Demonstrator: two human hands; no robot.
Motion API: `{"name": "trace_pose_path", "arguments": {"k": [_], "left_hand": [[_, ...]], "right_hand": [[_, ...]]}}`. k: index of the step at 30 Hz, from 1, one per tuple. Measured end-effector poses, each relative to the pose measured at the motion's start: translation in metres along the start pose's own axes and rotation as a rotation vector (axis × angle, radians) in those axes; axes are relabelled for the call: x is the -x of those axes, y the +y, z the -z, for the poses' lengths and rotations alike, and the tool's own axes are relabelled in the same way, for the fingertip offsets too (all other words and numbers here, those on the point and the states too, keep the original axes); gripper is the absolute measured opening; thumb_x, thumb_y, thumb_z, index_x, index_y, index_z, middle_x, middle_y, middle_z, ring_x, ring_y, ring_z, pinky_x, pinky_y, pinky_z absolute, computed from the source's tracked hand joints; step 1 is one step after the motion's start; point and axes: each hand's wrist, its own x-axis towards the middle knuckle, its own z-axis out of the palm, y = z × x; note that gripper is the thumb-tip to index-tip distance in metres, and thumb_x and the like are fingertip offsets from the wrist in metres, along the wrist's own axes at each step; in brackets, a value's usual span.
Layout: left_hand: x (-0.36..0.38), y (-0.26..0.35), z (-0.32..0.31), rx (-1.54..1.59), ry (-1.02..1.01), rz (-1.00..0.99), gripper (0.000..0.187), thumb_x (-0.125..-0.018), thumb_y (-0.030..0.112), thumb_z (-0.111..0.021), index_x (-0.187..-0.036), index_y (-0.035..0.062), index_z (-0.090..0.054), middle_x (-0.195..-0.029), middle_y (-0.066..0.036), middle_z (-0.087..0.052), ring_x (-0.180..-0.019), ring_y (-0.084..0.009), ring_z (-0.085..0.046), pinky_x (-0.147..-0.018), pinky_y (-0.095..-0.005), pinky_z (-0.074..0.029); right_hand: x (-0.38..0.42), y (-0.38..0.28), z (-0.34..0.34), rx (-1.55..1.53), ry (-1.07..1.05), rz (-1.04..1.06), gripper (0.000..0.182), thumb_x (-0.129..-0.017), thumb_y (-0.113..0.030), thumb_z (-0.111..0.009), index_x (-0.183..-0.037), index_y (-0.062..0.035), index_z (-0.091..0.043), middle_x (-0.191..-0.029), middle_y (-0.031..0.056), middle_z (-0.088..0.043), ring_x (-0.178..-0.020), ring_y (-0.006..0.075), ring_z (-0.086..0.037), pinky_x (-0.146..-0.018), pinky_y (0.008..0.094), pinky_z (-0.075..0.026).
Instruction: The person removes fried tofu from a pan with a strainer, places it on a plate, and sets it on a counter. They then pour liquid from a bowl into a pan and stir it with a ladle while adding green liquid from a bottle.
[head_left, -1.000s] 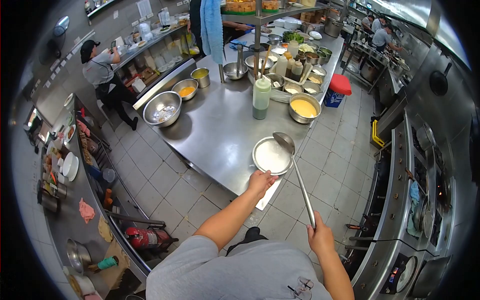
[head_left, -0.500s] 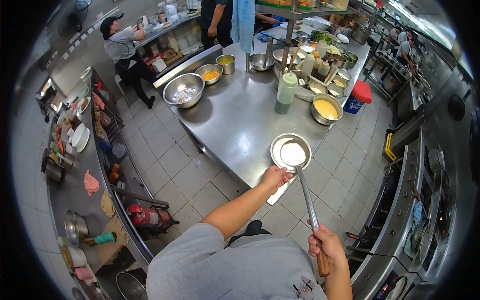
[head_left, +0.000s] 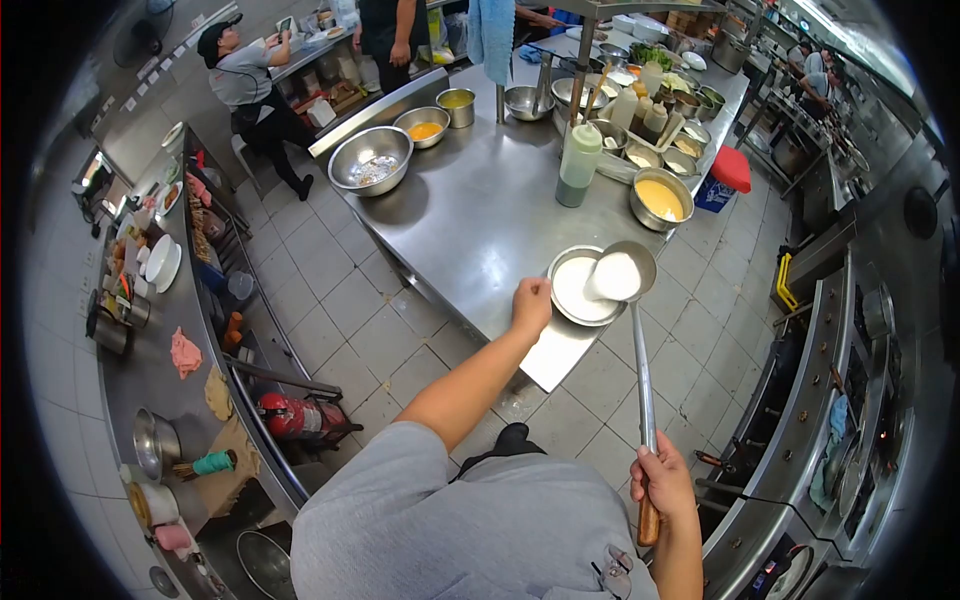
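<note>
Since the earlier frame, the ladle [head_left: 638, 262] is sitting higher, up from inside the white bowl [head_left: 557, 306], and the left hand [head_left: 532, 306] is resting away from its old spot on the rim. Nearest, the right hand [head_left: 664, 486] is squeezing the ladle's wooden handle. The ladle's cup is tipping over the white bowl's edge at 2 o'clock, holding white stuff. The left hand is curling its fingers together at 9 o'clock, just beside the bowl; I can't tell if they're touching. The white bowl is sitting on the table [head_left: 470, 235]'s near corner. Farther, a squeeze bottle [head_left: 579, 168] is standing at 12 o'clock, a yellow bowl [head_left: 640, 212] is sitting at 1 o'clock, and a big bowl [head_left: 345, 165] is sitting at 10 o'clock.
</note>
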Motion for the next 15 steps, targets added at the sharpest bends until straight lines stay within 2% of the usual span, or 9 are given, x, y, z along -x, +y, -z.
{"name": "trace_pose_path", "arguments": {"k": [1,3,5,7,9,10,12,13,15], "left_hand": [[-0.008,0.011,0.001,-0.025,0.007,-0.014,0.028,-0.091,0.027,-0.059,-0.095,-0.0011,-0.061,-0.088,-0.015,-0.066,-0.084,-0.025,-0.063,-0.08,-0.0363,-0.049],[-0.012,0.035,0.006,-0.292,0.042,-0.132,0.028,-0.091,0.027,-0.059,-0.095,-0.0005,-0.062,-0.089,-0.016,-0.067,-0.085,-0.0263,-0.063,-0.079,-0.0369,-0.05],[-0.028,0.027,0.007,-0.342,-0.024,-0.173,0.029,-0.089,0.027,-0.061,-0.096,-0.0009,-0.064,-0.086,-0.015,-0.067,-0.084,-0.0288,-0.064,-0.08,-0.0383,-0.05],[-0.054,-0.012,0.002,-0.156,-0.167,-0.13,0.027,-0.088,0.024,-0.063,-0.096,-0.001,-0.065,-0.078,-0.013,-0.067,-0.072,-0.0259,-0.064,-0.07,-0.0368,-0.051],[-0.021,0.033,0.01,-0.066,-0.25,0.081,0.024,-0.092,0.023,-0.06,-0.098,-0.0007,-0.063,-0.074,-0.006,-0.063,-0.059,-0.013,-0.055,-0.051,-0.0274,-0.045],[-0.012,0.044,0.012,-0.069,-0.275,0.087,0.024,-0.092,0.023,-0.06,-0.098,-0.0007,-0.063,-0.074,-0.006,-0.063,-0.059,-0.013,-0.055,-0.051,-0.0274,-0.045],[0.002,0.056,0.018,-0.078,-0.304,0.191,0.017,-0.092,0.019,-0.061,-0.091,0.0015,-0.06,-0.07,-0.004,-0.06,-0.052,-0.0074,-0.049,-0.043,-0.022,-0.038],[0.008,0.056,0.018,-0.081,-0.311,0.191,0.017,-0.092,0.019,-0.061,-0.091,0.0015,-0.06,-0.07,-0.004,-0.06,-0.052,-0.0074,-0.049,-0.043,-0.022,-0.038],[0.022,0.055,0.022,-0.026,-0.367,0.276,0.016,-0.093,0.016,-0.06,-0.084,0.004,-0.056,-0.072,-0.004,-0.061,-0.051,-0.0068,-0.049,-0.043,-0.0195,-0.039]], "right_hand": [[-0.001,0.001,0.0,-0.004,0.007,-0.007,0.034,-0.097,-0.015,-0.051,-0.129,-0.0046,-0.044,-0.064,0.0027,-0.049,-0.041,0.0105,-0.046,-0.038,0.0241,-0.041],[-0.001,0.006,0.004,0.138,0.034,0.049,0.039,-0.096,-0.015,-0.052,-0.132,-0.0049,-0.042,-0.061,0.0025,-0.047,-0.04,0.0108,-0.046,-0.038,0.0249,-0.04],[0.002,0.009,0.001,0.184,0.096,0.069,0.042,-0.095,-0.014,-0.052,-0.135,-0.0049,-0.04,-0.061,0.0017,-0.047,-0.041,0.0104,-0.046,-0.038,0.0246,-0.04],[0.004,0.013,0.001,0.227,0.17,0.093,0.046,-0.095,-0.012,-0.052,-0.138,-0.0049,-0.039,-0.061,0.001,-0.046,-0.042,0.01,-0.046,-0.039,0.0243,-0.04],[0.004,0.017,0.003,0.464,0.22,0.128,0.056,-0.092,-0.017,-0.058,-0.142,-0.0035,-0.035,-0.059,0.0038,-0.053,-0.046,0.0121,-0.052,-0.044,0.0291,-0.043],[0.004,0.018,0.003,0.455,0.243,0.12,0.056,-0.092,-0.017,-0.058,-0.142,-0.0035,-0.035,-0.059,0.0038,-0.053,-0.046,0.0121,-0.052,-0.044,0.0291,-0.043],[0.003,0.018,0.002,0.66,0.298,0.172,0.055,-0.09,-0.019,-0.06,-0.14,-0.009,-0.04,-0.06,0.0089,-0.057,-0.051,0.0183,-0.058,-0.051,0.0344,-0.046],[0.002,0.017,0.0,0.655,0.304,0.169,0.055,-0.09,-0.019,-0.06,-0.14,-0.009,-0.04,-0.06,0.0089,-0.057,-0.051,0.0183,-0.058,-0.051,0.0344,-0.046],[-0.001,0.016,-0.003,0.876,0.367,0.233,0.05,-0.09,-0.016,-0.059,-0.138,-0.0129,-0.045,-0.062,0.0043,-0.053,-0.05,0.0135,-0.053,-0.048,0.0314,-0.044]]}}
